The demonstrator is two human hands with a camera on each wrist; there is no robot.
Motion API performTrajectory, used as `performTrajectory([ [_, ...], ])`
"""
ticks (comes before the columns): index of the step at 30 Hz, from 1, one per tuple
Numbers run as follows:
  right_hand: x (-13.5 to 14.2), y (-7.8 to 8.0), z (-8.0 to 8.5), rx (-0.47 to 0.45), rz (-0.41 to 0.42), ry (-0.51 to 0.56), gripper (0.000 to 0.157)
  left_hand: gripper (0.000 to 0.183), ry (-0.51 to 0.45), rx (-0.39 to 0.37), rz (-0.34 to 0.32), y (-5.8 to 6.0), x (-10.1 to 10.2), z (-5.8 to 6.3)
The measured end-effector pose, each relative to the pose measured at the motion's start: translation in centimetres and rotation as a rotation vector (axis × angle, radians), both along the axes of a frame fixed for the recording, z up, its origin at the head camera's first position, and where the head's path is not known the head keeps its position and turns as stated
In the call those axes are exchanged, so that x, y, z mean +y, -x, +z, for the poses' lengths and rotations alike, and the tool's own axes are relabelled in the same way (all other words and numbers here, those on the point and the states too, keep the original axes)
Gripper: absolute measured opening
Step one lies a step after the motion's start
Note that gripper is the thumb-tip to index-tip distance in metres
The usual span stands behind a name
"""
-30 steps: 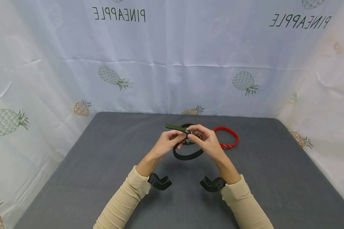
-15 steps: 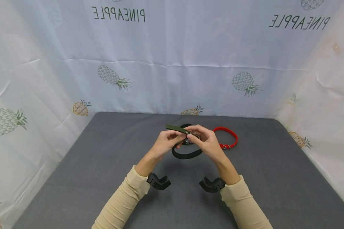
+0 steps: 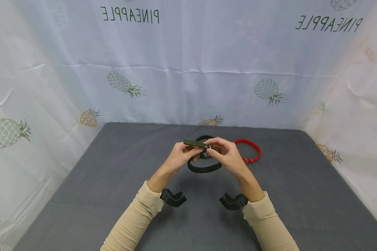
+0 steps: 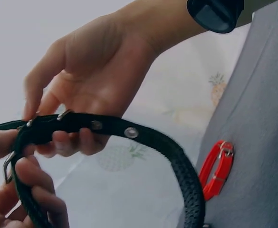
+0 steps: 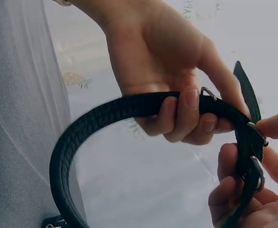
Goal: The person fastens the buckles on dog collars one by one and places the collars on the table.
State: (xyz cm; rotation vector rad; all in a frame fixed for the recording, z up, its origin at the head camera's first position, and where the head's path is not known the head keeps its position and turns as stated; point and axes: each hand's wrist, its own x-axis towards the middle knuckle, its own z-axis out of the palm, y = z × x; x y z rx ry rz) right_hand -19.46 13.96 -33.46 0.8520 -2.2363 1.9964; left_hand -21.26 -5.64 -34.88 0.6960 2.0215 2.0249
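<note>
Both hands hold a dark green dog collar (image 3: 194, 143) up over the table, its webbing bent into a loop. My left hand (image 3: 179, 157) pinches it near the strap's free end, which sticks out to the left above the fingers. My right hand (image 3: 227, 155) pinches the metal fittings end with thumb and forefinger. In the right wrist view a metal buckle (image 5: 257, 173) sits by the right hand's fingers, and the pointed strap end (image 5: 245, 90) stands up beyond. Metal eyelets (image 4: 131, 132) line the band in the left wrist view. Fingers hide part of the join.
A red collar (image 3: 257, 150) lies on the grey table (image 3: 128, 174) right of the hands. Behind the hands lies a black collar (image 3: 205, 137), partly covered by them. A white pineapple-print curtain (image 3: 182, 94) surrounds the table's back and sides.
The collar's free strap end has dipped slightly and shifted right, and the hanging loop has risen a little. Both hands keep their grip in nearly the same place.
</note>
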Motion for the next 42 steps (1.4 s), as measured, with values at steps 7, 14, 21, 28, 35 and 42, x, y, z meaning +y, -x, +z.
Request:
performTrajectory([
  [7,0.6,0.3,0.0,-0.015,0.001,0.001,0.028,0.033,0.037,0.083,-0.034,0.0,-0.4,0.3],
  [14,0.5,0.2,0.1,-0.042,-0.067,-0.045,0.030,0.027,0.084,0.202,0.003,-0.2,0.0,0.3],
  [21,-0.1,0.2,0.2,-0.064,-0.148,-0.151,0.031,0.024,0.196,0.359,0.095,-0.4,0.6,-0.3],
  [28,-0.9,0.3,-0.2,-0.121,-0.178,-0.159,0.035,0.026,0.191,0.346,0.115,-0.2,0.7,-0.7],
  [35,-1.0,0.3,-0.4,-0.164,-0.216,-0.066,0.031,0.034,0.224,0.289,0.110,0.1,0.4,-0.9],
  [42,-1.0,0.5,-0.4,-0.190,-0.259,-0.013,0.029,0.033,0.231,0.276,0.102,0.6,0.1,-1.2],
])
